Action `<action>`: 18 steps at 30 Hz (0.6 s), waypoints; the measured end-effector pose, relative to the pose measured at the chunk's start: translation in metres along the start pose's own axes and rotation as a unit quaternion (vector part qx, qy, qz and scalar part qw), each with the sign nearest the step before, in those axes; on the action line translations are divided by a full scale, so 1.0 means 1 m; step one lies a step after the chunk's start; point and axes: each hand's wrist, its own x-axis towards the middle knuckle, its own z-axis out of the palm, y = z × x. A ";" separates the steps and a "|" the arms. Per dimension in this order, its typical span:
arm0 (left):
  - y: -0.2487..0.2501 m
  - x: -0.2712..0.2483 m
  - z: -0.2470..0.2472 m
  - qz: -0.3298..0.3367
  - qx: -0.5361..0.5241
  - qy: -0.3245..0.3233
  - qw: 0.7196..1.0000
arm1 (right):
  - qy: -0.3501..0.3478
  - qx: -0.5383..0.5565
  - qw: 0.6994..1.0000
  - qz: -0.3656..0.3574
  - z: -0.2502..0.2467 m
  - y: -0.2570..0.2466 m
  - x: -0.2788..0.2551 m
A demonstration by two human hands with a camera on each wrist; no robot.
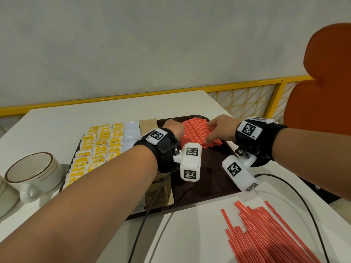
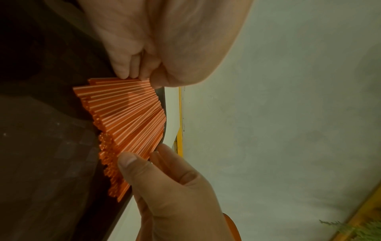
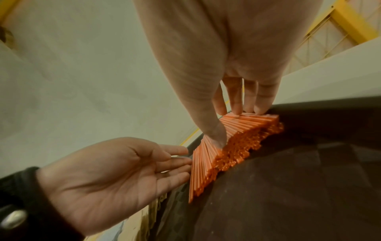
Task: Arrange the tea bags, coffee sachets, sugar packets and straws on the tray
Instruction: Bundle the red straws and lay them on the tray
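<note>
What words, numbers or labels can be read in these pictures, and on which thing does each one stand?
"R1": on the white tag of the right wrist band, at its lower corner.
White tag of the left wrist band: a small mark at its edge, too small to read.
Brown sachet: dark print, upside down and blurred, not readable.
Yellow tea bags: print too small to read.
Wrist cameras: square code patterns only, no words.

A white desk (image 1: 117, 105) stands against a pale wall (image 1: 152, 38), with a yellow railing (image 1: 247, 85) running along its far side. An orange chair back (image 1: 321, 95) rises at the right. A white cup (image 1: 32, 174) with a brown rim stands on the desk's left edge. Two black cables (image 1: 296, 192) trail across the near desk.
</note>
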 end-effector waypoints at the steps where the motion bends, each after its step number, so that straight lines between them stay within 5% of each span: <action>1: -0.003 0.007 0.001 0.024 0.031 0.005 0.999 | 0.002 0.001 1.000 -0.002 0.000 0.000 -0.001; 6: -0.005 0.014 0.009 -0.012 -0.169 0.013 0.985 | 0.010 0.010 1.000 -0.007 0.002 0.001 -0.002; 11: 0.007 -0.001 -0.002 0.011 0.069 0.018 0.997 | 0.028 0.029 0.999 -0.007 0.001 0.003 -0.005; 18: 0.008 -0.004 0.002 0.037 0.138 0.015 0.990 | 0.027 0.036 0.999 -0.004 0.002 0.007 -0.014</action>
